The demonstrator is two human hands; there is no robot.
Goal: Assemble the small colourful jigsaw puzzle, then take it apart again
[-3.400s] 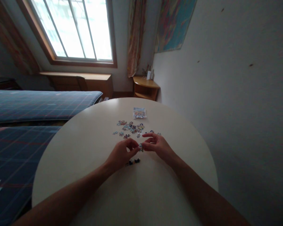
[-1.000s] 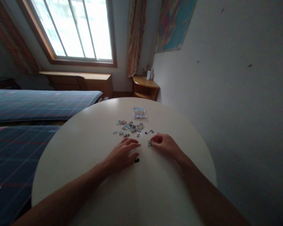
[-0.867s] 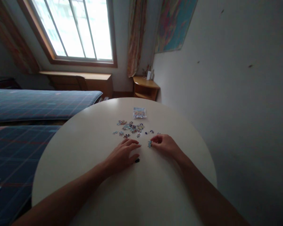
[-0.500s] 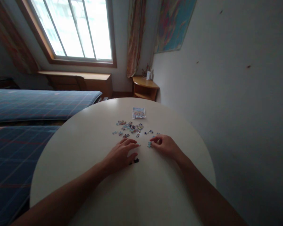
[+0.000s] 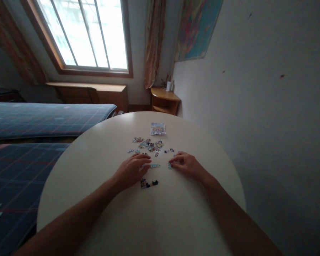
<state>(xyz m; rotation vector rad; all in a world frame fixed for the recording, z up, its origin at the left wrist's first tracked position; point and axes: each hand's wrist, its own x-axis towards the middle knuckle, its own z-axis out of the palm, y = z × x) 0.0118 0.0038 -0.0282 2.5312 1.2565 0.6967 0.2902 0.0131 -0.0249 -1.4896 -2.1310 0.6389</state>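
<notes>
On the round white table (image 5: 101,213), my left hand (image 5: 132,169) has its thumb and fingers closed around the left end of a light blue strip of joined jigsaw pieces (image 5: 155,165). Part of that strip is hidden beneath the fingers. A small light blue jigsaw piece (image 5: 169,166) is pinched by my right hand (image 5: 186,165), a short gap away from the strip's right end. Nearer to me lies a dark joined section of jigsaw pieces (image 5: 149,184). Beyond my hands is a loose pile of jigsaw pieces (image 5: 150,144), with several more scattered about it.
A small picture sheet (image 5: 158,128) lies past the pile. Plaid-covered beds (image 5: 42,121) stand to the left, and a wall (image 5: 269,124) rises on the right. A wooden corner shelf (image 5: 165,94) is behind the table.
My left hand has drawn back a little to the left and its fingers have come together, uncovering the light blue strip and the dark section. My right hand stays nearly in place.
</notes>
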